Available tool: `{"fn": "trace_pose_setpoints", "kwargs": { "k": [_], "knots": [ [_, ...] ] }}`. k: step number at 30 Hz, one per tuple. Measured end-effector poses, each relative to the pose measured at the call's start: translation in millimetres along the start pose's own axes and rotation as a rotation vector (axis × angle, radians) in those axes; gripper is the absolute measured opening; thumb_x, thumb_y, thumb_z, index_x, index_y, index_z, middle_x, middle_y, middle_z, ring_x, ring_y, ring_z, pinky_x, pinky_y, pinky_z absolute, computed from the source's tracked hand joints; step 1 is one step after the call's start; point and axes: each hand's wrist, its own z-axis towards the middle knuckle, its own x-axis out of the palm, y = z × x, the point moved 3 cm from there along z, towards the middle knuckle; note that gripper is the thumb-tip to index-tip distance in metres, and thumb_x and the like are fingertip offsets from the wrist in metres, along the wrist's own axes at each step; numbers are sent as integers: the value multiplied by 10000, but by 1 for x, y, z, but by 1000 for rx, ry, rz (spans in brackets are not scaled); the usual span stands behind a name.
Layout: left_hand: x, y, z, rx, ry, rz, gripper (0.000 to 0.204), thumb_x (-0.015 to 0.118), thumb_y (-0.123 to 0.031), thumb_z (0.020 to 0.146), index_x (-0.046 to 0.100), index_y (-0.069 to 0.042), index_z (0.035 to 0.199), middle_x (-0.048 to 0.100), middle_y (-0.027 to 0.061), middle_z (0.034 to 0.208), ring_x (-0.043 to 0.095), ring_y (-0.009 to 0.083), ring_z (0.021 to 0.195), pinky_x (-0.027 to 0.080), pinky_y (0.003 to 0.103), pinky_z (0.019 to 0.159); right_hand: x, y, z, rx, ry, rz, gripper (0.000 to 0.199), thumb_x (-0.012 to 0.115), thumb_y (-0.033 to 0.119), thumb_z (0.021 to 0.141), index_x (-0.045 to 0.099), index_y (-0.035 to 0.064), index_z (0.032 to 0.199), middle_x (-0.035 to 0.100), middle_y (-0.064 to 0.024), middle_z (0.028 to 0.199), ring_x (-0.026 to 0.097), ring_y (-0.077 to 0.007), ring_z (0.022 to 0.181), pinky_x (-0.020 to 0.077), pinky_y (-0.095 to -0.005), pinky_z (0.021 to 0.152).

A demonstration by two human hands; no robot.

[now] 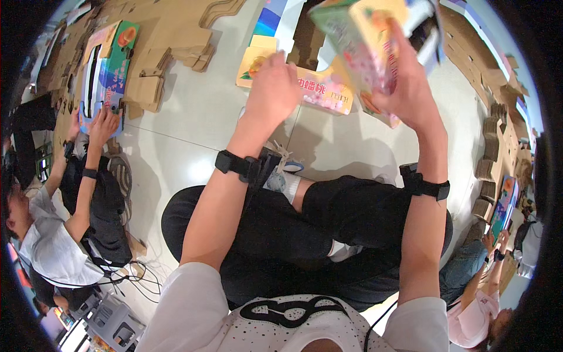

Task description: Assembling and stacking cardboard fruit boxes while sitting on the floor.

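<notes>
My right hand (407, 85) is raised at the upper right, closed around a printed fruit carton (366, 41). The carton is tilted and smeared by motion, with yellow, green and pink sides and a dark opening. To its left, my left hand (274, 88) has its fingers bent together over a second printed carton (340, 97), which lies on the floor with a yellow-and-pink front and a brown inside. Whatever the left fingertips may pinch is hidden behind the hand. Black straps with small devices circle both my wrists.
I sit cross-legged on the pale tiled floor (193, 141). Flattened brown cardboard (170, 35) spreads at upper left; cardboard stacks (489, 146) line the right. A person at left handles a carton (108, 76); another at right holds a carton (505, 199). A grey plastic stool (114, 320) and cables are lower left.
</notes>
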Motion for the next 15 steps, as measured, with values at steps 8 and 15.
{"fn": "trace_pose_setpoints", "kwargs": {
  "k": [8, 15],
  "knots": [
    [-22, 23, 10, -311, -210, -444, 687, 283, -525, 1007, 506, 64, 1282, 605, 290, 1194, 568, 433, 1132, 429, 458, 944, 20, 10, -7, -112, 107, -140, 807, 763, 313, 687, 479, 60, 1399, 524, -198, 1309, 468, -364, 1235, 359, -503, 1063],
    [-12, -1, 3, -323, 25, -432, 708, 287, -540, 1007, 648, 69, 1026, 651, 298, 1009, 554, 436, 1078, 411, 452, 960, 33, 21, -8, -106, -16, -165, 719, 721, 567, 758, 592, 45, 1235, 583, -169, 1227, 530, -326, 1154, 322, -515, 1048]
  ]
}}
